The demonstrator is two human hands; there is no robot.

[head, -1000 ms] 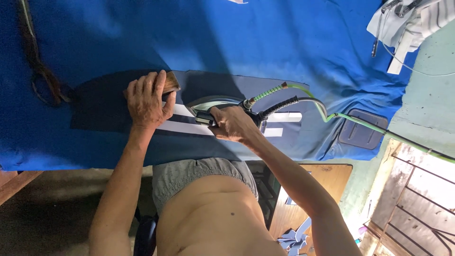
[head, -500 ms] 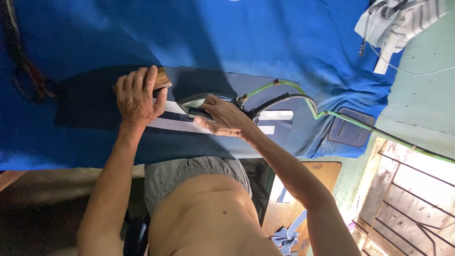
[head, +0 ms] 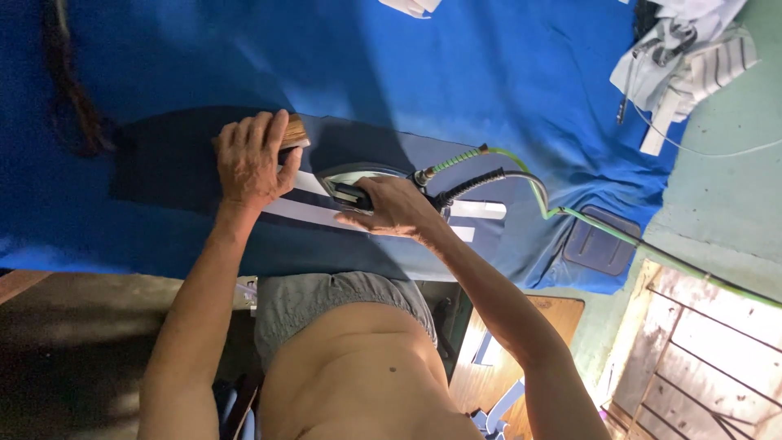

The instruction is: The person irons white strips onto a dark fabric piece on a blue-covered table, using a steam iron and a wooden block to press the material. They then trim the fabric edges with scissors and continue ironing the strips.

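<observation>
Blue cloth [head: 489, 73] covers our wide pressing table from edge to edge, with a pale green wall [head: 725, 204] beyond it on the right. On the cloth we have a dark navy fabric piece [head: 195, 171] laid flat, crossed by two white strips [head: 314, 213]. A heap of white and striped garments [head: 692, 57] lies at the far right corner, well apart. Our right hand [head: 395, 210] is closed around the handle of the steam iron [head: 350, 186], which sits on the strips; its green hose [head: 521, 171] and black cable trail off rightward. Our left hand [head: 254, 159] wraps over a small wooden block [head: 292, 133], pressing it onto the navy fabric just beside the iron.
</observation>
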